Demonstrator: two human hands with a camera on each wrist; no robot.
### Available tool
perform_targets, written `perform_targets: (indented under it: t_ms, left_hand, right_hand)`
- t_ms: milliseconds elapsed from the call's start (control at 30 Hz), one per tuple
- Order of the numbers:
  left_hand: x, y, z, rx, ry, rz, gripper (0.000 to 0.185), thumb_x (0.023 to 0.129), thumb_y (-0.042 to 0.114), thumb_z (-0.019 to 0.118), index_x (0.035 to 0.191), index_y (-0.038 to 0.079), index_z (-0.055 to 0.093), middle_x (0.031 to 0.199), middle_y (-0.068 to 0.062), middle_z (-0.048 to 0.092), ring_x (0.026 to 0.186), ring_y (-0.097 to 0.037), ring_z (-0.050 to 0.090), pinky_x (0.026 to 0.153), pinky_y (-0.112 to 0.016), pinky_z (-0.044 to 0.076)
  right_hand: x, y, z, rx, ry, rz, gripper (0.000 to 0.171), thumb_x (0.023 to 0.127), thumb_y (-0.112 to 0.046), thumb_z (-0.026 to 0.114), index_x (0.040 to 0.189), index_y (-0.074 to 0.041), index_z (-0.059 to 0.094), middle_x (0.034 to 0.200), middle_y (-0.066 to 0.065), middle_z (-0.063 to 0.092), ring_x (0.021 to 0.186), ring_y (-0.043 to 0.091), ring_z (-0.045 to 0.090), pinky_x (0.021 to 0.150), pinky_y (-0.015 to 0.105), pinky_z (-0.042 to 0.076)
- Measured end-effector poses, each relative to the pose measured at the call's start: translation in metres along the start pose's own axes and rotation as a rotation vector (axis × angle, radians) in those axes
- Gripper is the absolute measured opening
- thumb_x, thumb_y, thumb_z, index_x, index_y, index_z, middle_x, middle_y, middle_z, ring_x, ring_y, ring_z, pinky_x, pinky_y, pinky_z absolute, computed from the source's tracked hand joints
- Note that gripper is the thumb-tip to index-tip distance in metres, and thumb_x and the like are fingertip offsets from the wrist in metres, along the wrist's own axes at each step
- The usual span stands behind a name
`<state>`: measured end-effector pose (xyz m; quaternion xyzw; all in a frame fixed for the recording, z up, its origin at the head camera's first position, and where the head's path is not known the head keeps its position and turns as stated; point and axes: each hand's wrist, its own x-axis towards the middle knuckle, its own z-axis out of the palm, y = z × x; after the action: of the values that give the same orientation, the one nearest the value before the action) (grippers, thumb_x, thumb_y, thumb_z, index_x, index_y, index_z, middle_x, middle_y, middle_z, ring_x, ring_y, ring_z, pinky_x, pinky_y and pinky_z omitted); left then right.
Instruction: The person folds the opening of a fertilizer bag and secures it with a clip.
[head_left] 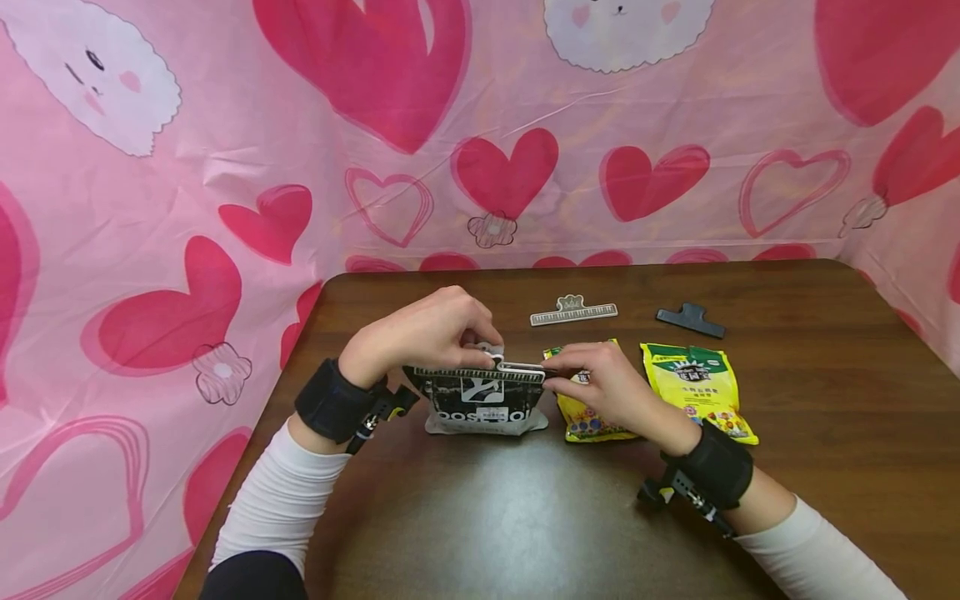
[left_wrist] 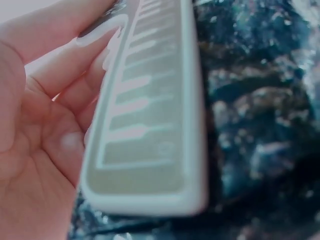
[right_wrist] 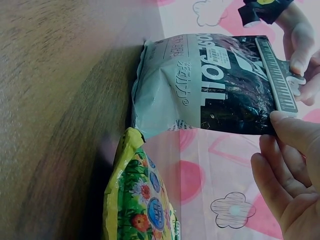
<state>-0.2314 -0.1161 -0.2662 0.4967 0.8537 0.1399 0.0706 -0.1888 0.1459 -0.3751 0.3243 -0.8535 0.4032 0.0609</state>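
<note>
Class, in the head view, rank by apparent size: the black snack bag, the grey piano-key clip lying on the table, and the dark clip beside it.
1. black snack bag
2. grey piano-key clip
3. dark clip
Both clips lie farther from the camera, so their rank is less sure.

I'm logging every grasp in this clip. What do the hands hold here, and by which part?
The left hand pinches the white clip at its handle on the black bag's top edge; the right hand pinches that top edge's right corner.

Black-and-white bag (head_left: 483, 404), yellow packets (head_left: 697, 387), pink heart backdrop (head_left: 502, 171).
</note>
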Motion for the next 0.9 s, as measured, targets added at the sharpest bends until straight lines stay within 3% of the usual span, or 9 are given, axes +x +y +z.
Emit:
perform_targets:
  t_ms: [267, 500, 700, 900]
  left_hand:
    - [-0.003, 0.001, 0.002, -0.044, -0.003, -0.047, 0.02, 0.087, 0.022, 0.076, 0.106, 0.015, 0.078, 0.079, 0.006, 0.064, 0.064, -0.006, 0.05, 0.062, -0.023, 0.043]
    - [-0.01, -0.004, 0.004, -0.123, 0.004, -0.067, 0.034, 0.084, 0.029, 0.079, 0.115, 0.015, 0.074, 0.097, 0.003, 0.071, 0.073, -0.009, 0.058, 0.068, -0.024, 0.052]
    - [-0.02, -0.009, 0.008, -0.18, 0.011, -0.088, 0.045, 0.081, 0.032, 0.082, 0.121, 0.013, 0.071, 0.105, 0.002, 0.072, 0.076, -0.002, 0.065, 0.072, -0.024, 0.057]
    - [-0.035, -0.013, 0.011, -0.155, 0.037, -0.118, 0.045, 0.081, 0.031, 0.082, 0.121, 0.013, 0.071, 0.105, 0.002, 0.072, 0.084, -0.005, 0.067, 0.075, -0.026, 0.057]
  right_hand:
    - [0.001, 0.0, 0.0, -0.003, 0.006, 0.012, 0.025, 0.085, -0.017, 0.078, 0.109, -0.012, 0.076, 0.093, -0.004, 0.075, 0.077, 0.005, 0.061, 0.065, 0.021, 0.051]
    - [0.001, 0.002, 0.002, -0.008, 0.022, -0.015, 0.023, 0.085, -0.015, 0.077, 0.108, -0.012, 0.076, 0.09, -0.004, 0.075, 0.078, 0.004, 0.063, 0.066, 0.022, 0.052]
    - [0.001, 0.003, 0.002, -0.014, 0.028, -0.036, 0.023, 0.084, -0.015, 0.078, 0.107, -0.012, 0.077, 0.092, -0.003, 0.075, 0.076, 0.004, 0.062, 0.064, 0.021, 0.051]
    - [0.0, 0.003, 0.002, -0.025, 0.029, -0.034, 0.024, 0.083, -0.014, 0.079, 0.107, -0.012, 0.077, 0.092, -0.003, 0.075, 0.078, 0.005, 0.063, 0.065, 0.023, 0.053]
